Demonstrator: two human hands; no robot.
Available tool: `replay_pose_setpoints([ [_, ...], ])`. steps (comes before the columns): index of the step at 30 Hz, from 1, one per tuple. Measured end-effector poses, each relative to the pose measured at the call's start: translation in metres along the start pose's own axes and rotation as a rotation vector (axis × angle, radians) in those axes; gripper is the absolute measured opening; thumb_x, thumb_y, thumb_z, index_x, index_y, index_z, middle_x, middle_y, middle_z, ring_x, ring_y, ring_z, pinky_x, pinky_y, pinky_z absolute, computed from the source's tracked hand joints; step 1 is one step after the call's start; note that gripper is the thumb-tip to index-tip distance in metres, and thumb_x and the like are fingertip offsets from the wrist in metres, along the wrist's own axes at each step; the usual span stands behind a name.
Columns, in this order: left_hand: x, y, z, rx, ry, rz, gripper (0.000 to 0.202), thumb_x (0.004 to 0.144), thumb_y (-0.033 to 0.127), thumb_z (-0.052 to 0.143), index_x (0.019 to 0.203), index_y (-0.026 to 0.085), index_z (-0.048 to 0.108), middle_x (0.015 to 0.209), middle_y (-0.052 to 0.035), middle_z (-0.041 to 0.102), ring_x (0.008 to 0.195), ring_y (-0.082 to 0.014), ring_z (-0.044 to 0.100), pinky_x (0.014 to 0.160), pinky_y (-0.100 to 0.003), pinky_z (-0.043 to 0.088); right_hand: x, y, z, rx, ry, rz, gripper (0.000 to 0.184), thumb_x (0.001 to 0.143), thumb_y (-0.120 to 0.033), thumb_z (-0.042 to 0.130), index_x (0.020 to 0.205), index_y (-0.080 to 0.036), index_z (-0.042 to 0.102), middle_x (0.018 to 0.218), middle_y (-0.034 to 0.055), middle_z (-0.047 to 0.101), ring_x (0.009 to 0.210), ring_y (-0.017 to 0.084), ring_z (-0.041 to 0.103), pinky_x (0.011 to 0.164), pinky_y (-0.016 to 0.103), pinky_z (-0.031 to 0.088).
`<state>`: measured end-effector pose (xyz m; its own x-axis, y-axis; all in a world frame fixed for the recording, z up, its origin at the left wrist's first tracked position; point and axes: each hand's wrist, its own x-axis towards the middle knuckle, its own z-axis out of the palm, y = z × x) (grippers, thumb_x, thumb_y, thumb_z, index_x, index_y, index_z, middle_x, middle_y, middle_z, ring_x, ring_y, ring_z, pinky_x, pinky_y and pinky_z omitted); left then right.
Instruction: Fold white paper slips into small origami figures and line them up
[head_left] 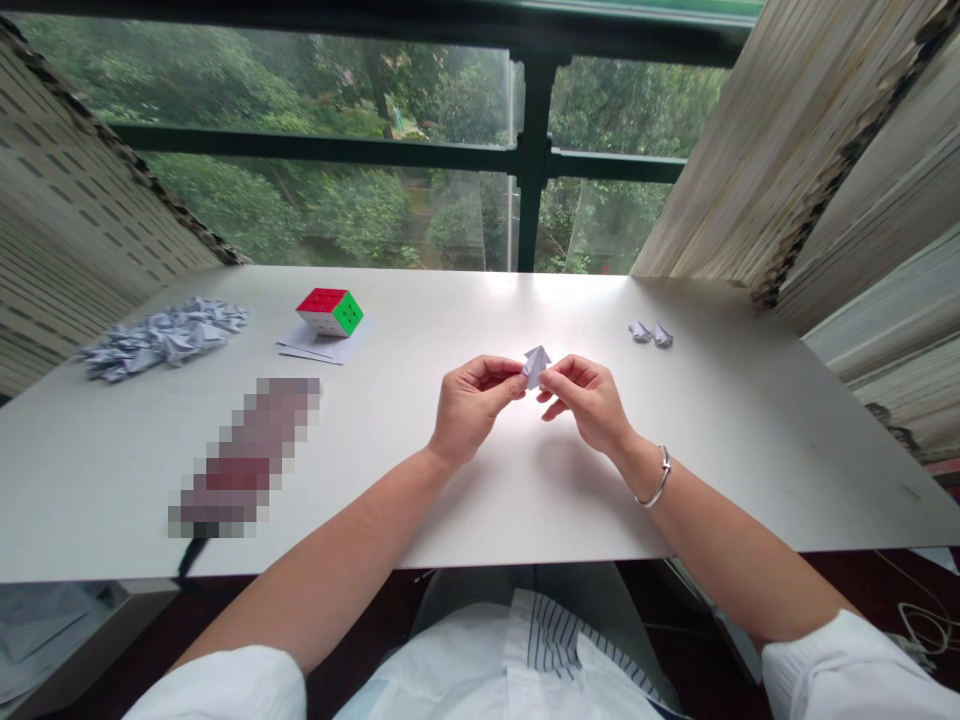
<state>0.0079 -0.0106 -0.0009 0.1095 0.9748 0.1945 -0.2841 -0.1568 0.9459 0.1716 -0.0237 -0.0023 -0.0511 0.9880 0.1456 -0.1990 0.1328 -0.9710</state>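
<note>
The left hand pinches the left edge of a small folded paper between thumb and fingers; the right hand has thumb and forefinger closed on its lower right side, other fingers loosely curled. The paper sits between the fingertips, point upward, over the table. The step in hand looks like shaping or creasing its folds; the next move probably calls for a steady left pinch while the right fingertips work the fold, lightly enough not to crumple it. Which flap is being worked is too small to tell.

Beyond the right hand lie two folded pieces, side by side. Beyond and left of the left hand, a cube rests on some sheets; farther left is a pile of folded paper. Nearer, left of the left forearm, lies a blurred-out object.
</note>
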Motion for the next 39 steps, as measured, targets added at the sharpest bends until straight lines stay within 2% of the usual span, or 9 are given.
replay_pose_setpoints([
  [13, 0.000, -0.001, 0.001, 0.013, 0.036, 0.023, 0.016, 0.063, 0.019, 0.083, 0.069, 0.016, 0.068, 0.069, 0.0001, 0.069, 0.062, -0.0107, 0.062, 0.063, -0.025, 0.050, -0.002, 0.001, 0.004, 0.008, -0.007, 0.017, 0.032, 0.072, -0.043, 0.080, 0.072, -0.017, 0.062, 0.065, -0.0004, 0.065, 0.061, 0.014, 0.065, 0.045, 0.023, 0.057],
  [24, 0.000, -0.007, -0.002, 0.079, 0.001, 0.052, 0.015, 0.067, 0.021, 0.079, 0.073, 0.016, 0.066, 0.069, 0.0009, 0.066, 0.065, -0.0112, 0.062, 0.064, -0.024, 0.051, -0.001, 0.003, 0.003, -0.024, -0.003, 0.010, 0.032, 0.072, -0.044, 0.079, 0.073, -0.017, 0.063, 0.065, -0.0007, 0.064, 0.061, 0.014, 0.065, 0.045, 0.023, 0.057],
  [27, 0.000, -0.002, -0.003, 0.033, -0.030, 0.007, 0.019, 0.073, 0.031, 0.078, 0.076, 0.015, 0.067, 0.075, -0.0010, 0.068, 0.069, -0.0125, 0.065, 0.070, -0.027, 0.056, -0.001, 0.000, 0.003, -0.043, -0.008, 0.021, 0.032, 0.073, -0.044, 0.079, 0.074, -0.017, 0.063, 0.065, -0.0008, 0.063, 0.063, 0.014, 0.065, 0.047, 0.023, 0.057],
  [30, 0.002, 0.004, -0.005, -0.031, -0.038, -0.108, 0.029, 0.071, 0.038, 0.080, 0.082, 0.015, 0.065, 0.075, -0.0009, 0.069, 0.068, -0.0136, 0.066, 0.069, -0.030, 0.059, -0.001, -0.002, 0.002, -0.076, -0.037, 0.025, 0.032, 0.072, -0.045, 0.078, 0.074, -0.017, 0.063, 0.065, -0.0009, 0.062, 0.065, 0.015, 0.065, 0.049, 0.024, 0.058],
  [35, 0.008, 0.014, -0.010, -0.097, -0.132, -0.290, 0.052, 0.067, 0.037, 0.085, 0.110, 0.018, 0.065, 0.077, -0.0031, 0.073, 0.068, -0.0165, 0.069, 0.067, -0.034, 0.060, -0.001, -0.004, 0.000, -0.125, -0.072, 0.039, 0.033, 0.072, -0.046, 0.079, 0.074, -0.016, 0.063, 0.066, -0.0002, 0.062, 0.064, 0.014, 0.064, 0.048, 0.024, 0.057],
  [37, 0.009, 0.017, -0.012, -0.090, -0.147, -0.303, 0.051, 0.066, 0.035, 0.086, 0.111, 0.017, 0.068, 0.080, -0.0043, 0.073, 0.068, -0.0164, 0.069, 0.066, -0.032, 0.060, 0.000, -0.004, -0.001, -0.138, -0.092, 0.037, 0.033, 0.072, -0.045, 0.078, 0.075, -0.016, 0.064, 0.069, 0.0007, 0.063, 0.065, 0.014, 0.064, 0.049, 0.023, 0.057],
  [39, 0.009, 0.018, -0.012, -0.070, -0.129, -0.286, 0.042, 0.067, 0.034, 0.085, 0.102, 0.015, 0.071, 0.080, -0.0051, 0.073, 0.068, -0.0159, 0.069, 0.064, -0.031, 0.061, 0.000, -0.006, -0.002, -0.134, -0.095, 0.029, 0.032, 0.073, -0.045, 0.078, 0.079, -0.016, 0.065, 0.072, 0.0015, 0.065, 0.067, 0.014, 0.065, 0.049, 0.023, 0.058],
])
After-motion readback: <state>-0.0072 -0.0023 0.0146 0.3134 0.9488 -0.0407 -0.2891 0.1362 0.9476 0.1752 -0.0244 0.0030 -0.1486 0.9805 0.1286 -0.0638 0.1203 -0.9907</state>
